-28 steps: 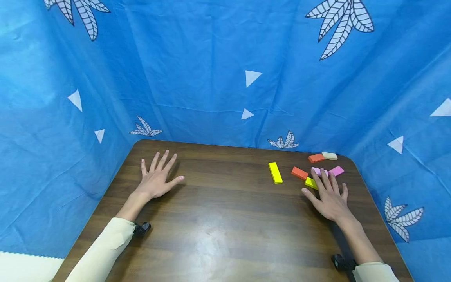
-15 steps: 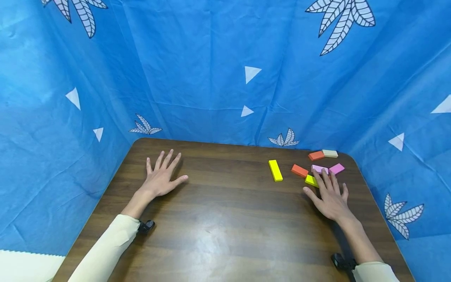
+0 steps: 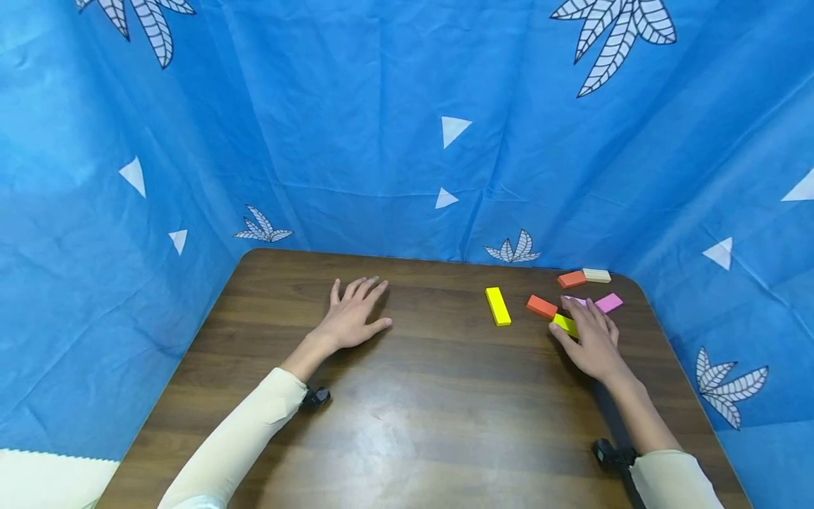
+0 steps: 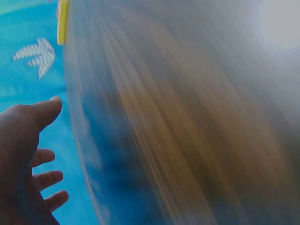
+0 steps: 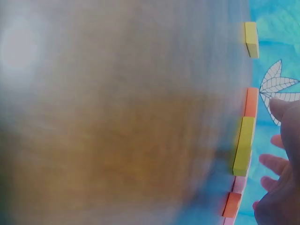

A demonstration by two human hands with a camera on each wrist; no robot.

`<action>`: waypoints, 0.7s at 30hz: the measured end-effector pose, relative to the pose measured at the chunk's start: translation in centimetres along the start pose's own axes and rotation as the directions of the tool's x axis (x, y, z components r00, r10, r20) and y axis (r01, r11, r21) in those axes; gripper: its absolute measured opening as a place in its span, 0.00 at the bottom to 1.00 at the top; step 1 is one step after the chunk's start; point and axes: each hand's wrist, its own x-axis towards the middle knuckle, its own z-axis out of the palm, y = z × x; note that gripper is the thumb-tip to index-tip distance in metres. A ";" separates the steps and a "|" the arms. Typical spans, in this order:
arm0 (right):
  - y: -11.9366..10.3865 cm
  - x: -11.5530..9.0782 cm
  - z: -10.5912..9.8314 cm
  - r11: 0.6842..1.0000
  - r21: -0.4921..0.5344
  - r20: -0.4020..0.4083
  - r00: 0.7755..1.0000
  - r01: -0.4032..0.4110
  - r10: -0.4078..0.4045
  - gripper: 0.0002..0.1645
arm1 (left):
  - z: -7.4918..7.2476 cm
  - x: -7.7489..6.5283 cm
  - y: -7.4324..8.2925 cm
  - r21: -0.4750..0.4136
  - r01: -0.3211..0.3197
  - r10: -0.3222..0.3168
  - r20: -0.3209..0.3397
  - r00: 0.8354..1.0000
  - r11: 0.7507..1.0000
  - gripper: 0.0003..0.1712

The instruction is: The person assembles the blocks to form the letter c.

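My left hand [image 3: 352,314] is over the left-middle of the brown table, fingers spread and holding nothing. My right hand [image 3: 591,343] is over a loose group of small blocks at the right, its fingers slightly bent. Nearest it lies a short yellow block [image 3: 565,324], between thumb and fingertips in the head view; I cannot tell whether they touch. A light pink block [image 3: 575,301] is partly hidden by the fingers. A darker pink block [image 3: 609,302] lies to its right, and an orange-red block [image 3: 542,306] to its left.
A longer yellow block [image 3: 498,307] lies apart, left of the group. Near the back edge, another orange-red block [image 3: 571,279] meets a cream block [image 3: 596,276]. Blue patterned cloth [image 3: 381,141] hangs behind and beside the wooden table [image 3: 407,396].
My left hand has moved right, toward the middle of the table. The right hand's fingers have bent and drawn closer over the short yellow block. The blocks stay in place.
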 end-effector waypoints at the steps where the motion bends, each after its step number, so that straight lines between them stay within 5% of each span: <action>1: 0.0 0.2 0.0 1.000 0.007 -0.010 1.000 0.007 -0.007 0.44 | 0.3 0.4 0.7 -0.010 -0.013 0.013 0.006 1.000 1.000 0.49; 13: 0.1 3.1 0.5 0.997 0.064 -0.121 0.992 0.035 -0.028 0.30 | 3.4 4.9 8.6 -0.088 -0.076 0.079 0.033 0.996 0.993 0.44; 21: -0.3 4.0 1.0 0.998 0.059 -0.084 0.996 -0.014 0.019 0.29 | 5.4 7.9 13.5 -0.059 -0.083 0.085 0.046 0.995 0.995 0.40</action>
